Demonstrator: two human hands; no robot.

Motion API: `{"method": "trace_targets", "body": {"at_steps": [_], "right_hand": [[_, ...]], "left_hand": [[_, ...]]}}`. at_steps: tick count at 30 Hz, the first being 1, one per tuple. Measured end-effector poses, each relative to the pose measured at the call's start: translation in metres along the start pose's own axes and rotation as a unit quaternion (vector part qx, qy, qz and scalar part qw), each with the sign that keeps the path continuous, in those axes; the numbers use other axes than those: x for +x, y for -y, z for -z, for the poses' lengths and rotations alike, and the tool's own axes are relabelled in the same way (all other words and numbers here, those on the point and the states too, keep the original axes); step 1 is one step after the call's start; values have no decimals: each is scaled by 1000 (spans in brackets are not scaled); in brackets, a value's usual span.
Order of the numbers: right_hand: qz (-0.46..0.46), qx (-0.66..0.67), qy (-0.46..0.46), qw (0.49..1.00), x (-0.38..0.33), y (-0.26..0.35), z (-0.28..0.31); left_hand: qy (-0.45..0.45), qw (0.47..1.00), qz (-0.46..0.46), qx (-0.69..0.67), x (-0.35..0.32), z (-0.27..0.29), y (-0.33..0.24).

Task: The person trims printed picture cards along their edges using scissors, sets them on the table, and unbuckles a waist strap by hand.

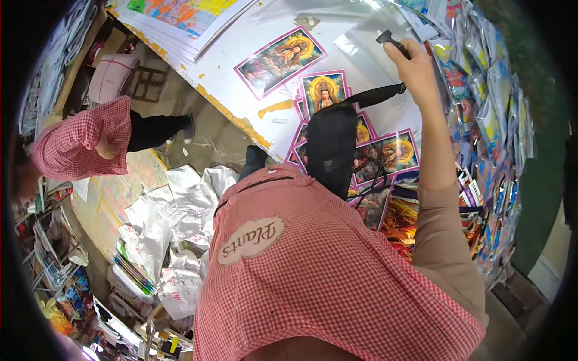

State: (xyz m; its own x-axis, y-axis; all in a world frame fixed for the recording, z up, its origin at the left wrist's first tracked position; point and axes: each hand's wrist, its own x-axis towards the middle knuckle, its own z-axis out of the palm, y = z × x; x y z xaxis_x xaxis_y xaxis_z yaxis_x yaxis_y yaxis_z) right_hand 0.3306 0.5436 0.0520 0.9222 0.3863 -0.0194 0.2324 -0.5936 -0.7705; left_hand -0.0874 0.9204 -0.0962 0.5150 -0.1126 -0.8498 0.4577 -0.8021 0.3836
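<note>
My right hand (415, 71) is raised over the far right of the white table (235, 72), its thumb and fingers pinching a small black piece with a pale tip (392, 43). I cannot make out its exact kind. Just below that hand, the strap end (385, 93) of a black pouch (328, 144) sticks out. The pouch lies across several pink-bordered picture cards (394, 153), covering parts of them. Two more cards are close by: one slanted picture card (280, 60) and one upright card (322, 90). My left hand does not show.
Clear plastic sleeves (361, 51) lie beyond the cards. Colourful packaged goods (481, 120) crowd the right edge. A large sheet with bright paint colours (180, 18) rests at far left. White plastic bags (174, 216) are heaped left of me, and another person in a checked top (84, 138) stands further left.
</note>
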Motion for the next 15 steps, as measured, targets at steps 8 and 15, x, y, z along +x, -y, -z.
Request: {"method": "trace_targets", "body": {"at_steps": [8, 15], "right_hand": [[82, -346, 70, 932, 2, -80, -28], [311, 32, 37, 949, -55, 98, 37]], "left_hand": [[-37, 983, 174, 43, -162, -142, -56], [-604, 789, -55, -99, -259, 44, -175]]}}
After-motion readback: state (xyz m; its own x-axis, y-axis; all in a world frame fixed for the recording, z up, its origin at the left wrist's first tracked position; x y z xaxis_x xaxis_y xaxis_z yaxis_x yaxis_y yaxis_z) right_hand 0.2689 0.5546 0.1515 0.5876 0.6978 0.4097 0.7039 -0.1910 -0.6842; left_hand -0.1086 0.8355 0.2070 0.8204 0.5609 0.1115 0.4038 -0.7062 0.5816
